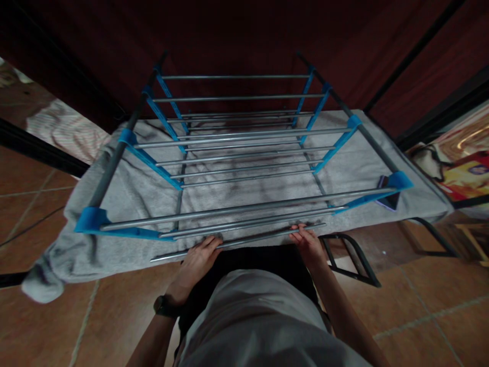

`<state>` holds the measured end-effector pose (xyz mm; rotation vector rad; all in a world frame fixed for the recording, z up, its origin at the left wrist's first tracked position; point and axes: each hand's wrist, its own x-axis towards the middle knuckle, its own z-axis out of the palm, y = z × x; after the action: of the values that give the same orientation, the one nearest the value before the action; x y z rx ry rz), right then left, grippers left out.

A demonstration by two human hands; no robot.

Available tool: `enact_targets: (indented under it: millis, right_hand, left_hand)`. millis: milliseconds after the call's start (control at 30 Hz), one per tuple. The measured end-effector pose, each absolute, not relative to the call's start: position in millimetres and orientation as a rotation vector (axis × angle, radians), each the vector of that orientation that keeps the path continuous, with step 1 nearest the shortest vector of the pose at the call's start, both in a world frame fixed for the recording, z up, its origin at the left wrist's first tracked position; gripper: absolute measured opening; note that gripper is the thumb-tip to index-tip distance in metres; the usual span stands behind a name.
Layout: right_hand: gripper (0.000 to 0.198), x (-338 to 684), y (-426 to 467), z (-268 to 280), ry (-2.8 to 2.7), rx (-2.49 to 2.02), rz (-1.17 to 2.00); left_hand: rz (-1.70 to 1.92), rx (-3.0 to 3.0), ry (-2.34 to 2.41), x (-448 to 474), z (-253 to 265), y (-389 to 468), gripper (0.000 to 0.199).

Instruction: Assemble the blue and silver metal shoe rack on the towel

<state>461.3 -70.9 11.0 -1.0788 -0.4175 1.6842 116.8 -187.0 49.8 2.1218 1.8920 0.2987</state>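
Low in front of me lies a loose grey metal rod, tilted slightly up toward the right. My left hand is closed over it left of its middle, with the rod's left end sticking out past the hand. Near the right end, my right hand pinches the same rod between thumb and fingers. Just beyond it stands a rack frame with grey cross rods and blue plastic brackets. The nearest blue brackets sit at the left and right corners.
A grey blanket covers the surface under the rack. Beside the right near bracket lies a small dark object with a purple edge. A black metal frame stands at the lower right. Dark red panels rise behind.
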Motion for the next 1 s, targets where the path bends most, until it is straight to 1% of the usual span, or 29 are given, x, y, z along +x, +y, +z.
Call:
enact_targets:
  millis: [233, 733, 1000]
  right_hand:
    - [0.029, 461.5, -69.8, 9.9, -0.42, -1.078, 1.676]
    - [0.02, 461.8, -69.7, 10.2, -0.427, -1.084, 1.683]
    - [0.023, 461.7, -69.3, 12.7, -0.422, -1.093, 1.678]
  left_hand:
    - [0.31, 2.127, 1.877, 115.3, 48.9, -185.6, 0.021]
    - [0.302, 2.139, 1.876, 114.3, 45.4, -184.9, 0.023]
    - [0.33, 2.152, 1.874, 115.2, 48.9, -186.0, 0.023]
